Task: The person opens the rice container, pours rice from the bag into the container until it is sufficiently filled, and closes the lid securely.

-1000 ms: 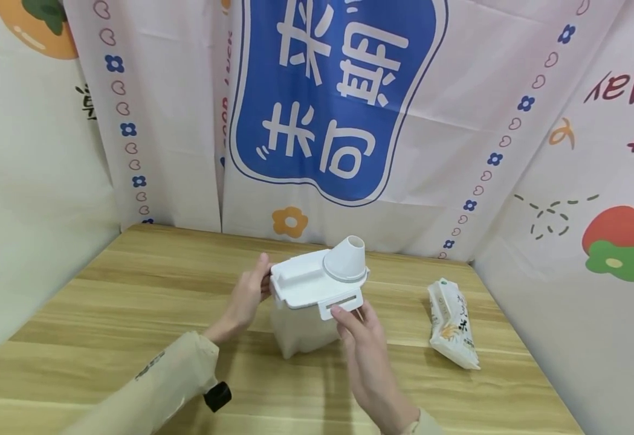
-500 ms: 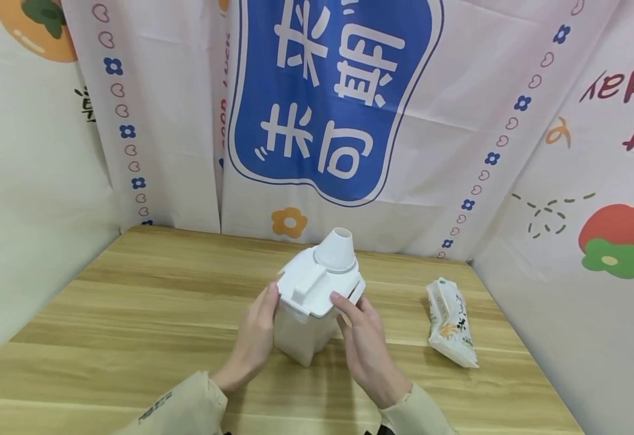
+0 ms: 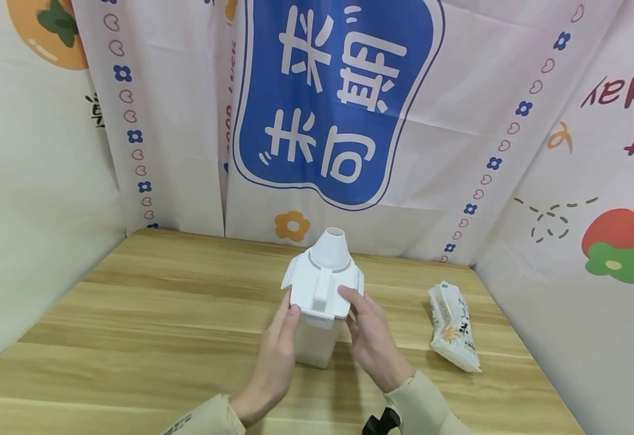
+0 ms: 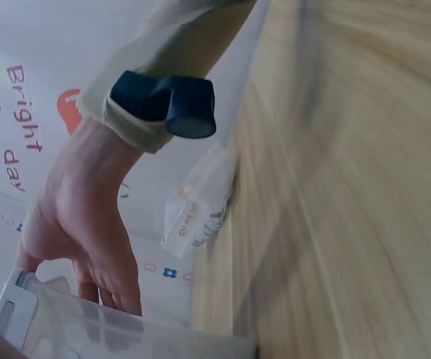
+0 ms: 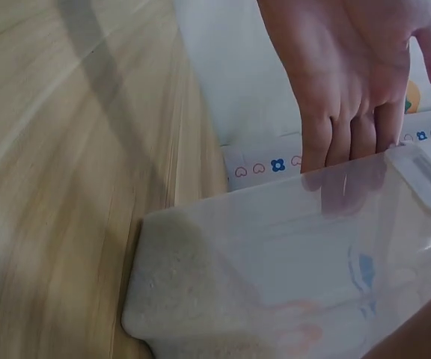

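Observation:
A clear rice storage container [image 3: 315, 347] stands on the table, its white lid [image 3: 304, 293] topped by a cone-shaped spout [image 3: 330, 252] on the far side. A raised ridge on the lid faces me. Pale grains, like rice [image 5: 172, 277], fill the container's bottom in the right wrist view. My left hand [image 3: 274, 357] holds its left side, fingertips at the lid's edge. On the other side my right hand [image 3: 373, 345] grips it, thumb on top of the lid and fingers down along the wall. The left wrist view shows those right fingers [image 4: 111, 288] against the clear side.
A white printed rice bag [image 3: 454, 326] lies on the wooden table [image 3: 148, 326] to the right. Behind the table hangs a printed cloth [image 3: 447, 151], with white side walls left and right. A black wrist camera [image 3: 380, 422] sits at my right cuff.
The container has turned counterclockwise, so the spout went from the right to the far side. My left hand has come round to its near left; the right hand stays at its right.

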{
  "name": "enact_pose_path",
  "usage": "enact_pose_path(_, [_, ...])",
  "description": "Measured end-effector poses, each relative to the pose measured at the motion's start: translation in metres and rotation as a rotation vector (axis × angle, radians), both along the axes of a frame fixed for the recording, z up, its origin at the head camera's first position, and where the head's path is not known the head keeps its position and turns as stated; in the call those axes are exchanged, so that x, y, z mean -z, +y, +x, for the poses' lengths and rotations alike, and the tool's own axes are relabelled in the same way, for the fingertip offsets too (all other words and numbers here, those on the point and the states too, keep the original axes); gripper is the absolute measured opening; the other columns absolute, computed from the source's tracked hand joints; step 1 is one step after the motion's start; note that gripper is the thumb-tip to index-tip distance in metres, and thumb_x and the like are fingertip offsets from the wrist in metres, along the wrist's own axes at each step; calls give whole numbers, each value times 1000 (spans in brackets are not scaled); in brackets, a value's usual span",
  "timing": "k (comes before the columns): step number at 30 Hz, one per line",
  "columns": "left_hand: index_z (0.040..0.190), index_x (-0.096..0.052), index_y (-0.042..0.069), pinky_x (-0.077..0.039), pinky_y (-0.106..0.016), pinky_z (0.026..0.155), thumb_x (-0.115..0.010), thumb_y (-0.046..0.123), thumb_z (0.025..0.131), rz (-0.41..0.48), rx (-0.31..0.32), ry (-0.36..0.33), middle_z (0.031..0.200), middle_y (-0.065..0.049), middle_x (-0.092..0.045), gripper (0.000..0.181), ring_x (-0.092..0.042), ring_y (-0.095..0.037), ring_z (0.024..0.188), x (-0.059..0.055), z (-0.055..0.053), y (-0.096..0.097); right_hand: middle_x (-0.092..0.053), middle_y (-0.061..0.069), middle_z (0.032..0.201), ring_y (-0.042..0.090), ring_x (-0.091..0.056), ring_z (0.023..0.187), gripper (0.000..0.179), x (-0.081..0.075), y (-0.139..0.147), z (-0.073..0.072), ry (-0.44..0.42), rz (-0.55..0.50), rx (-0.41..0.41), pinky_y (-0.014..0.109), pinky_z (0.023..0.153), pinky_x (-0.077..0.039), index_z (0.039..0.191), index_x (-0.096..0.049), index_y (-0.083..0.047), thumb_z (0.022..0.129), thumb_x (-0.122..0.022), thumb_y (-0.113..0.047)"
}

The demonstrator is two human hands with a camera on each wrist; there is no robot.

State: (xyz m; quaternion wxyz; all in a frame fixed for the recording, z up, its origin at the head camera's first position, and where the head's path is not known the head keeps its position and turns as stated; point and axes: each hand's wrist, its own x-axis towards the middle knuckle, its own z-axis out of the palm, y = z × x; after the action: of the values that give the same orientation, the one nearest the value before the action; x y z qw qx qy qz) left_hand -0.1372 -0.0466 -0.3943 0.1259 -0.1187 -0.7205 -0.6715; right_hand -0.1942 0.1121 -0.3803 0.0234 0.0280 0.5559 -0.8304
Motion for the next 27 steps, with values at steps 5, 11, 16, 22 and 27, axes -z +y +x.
enact_pose_path(5, [156,-16,4,-15,-45,117,-28,39,109,-9,9,-6,159,-7,-20,61,-21,-23,143,1,6,4,-65,6,117,16,-58,109,47,2,4,-5,-11,7,1,33,104,-39,127,-56,6,91,-70,-22])
enact_pose_path(11, [157,-11,4,-15,-43,117,-30,35,109,-17,17,31,160,-5,-16,61,-19,-20,144,3,9,8,-66,5,115,15,-58,108,45,5,6,-9,-6,22,-5,28,100,-41,124,-57,7,91,-68,-23])
enact_pose_path(16, [157,-11,4,-17,-40,116,-32,34,108,-18,11,59,159,-5,-18,61,-22,-19,143,4,8,10,-69,4,104,15,-60,100,42,7,4,-11,24,51,29,27,95,-44,119,-61,7,92,-67,-25])
enact_pose_path(22, [157,-10,6,-15,-43,117,-31,35,108,-17,9,53,159,-4,-16,61,-21,-20,143,5,8,11,-68,4,107,16,-59,102,42,9,4,-11,26,46,31,30,97,-41,119,-62,4,92,-67,-27])
enact_pose_path(27, [158,-8,8,-13,-45,117,-31,35,108,-2,8,40,160,-3,-14,61,-18,-21,144,7,10,13,-68,5,110,17,-58,105,41,12,4,-10,21,39,19,32,100,-38,119,-62,4,92,-67,-28])
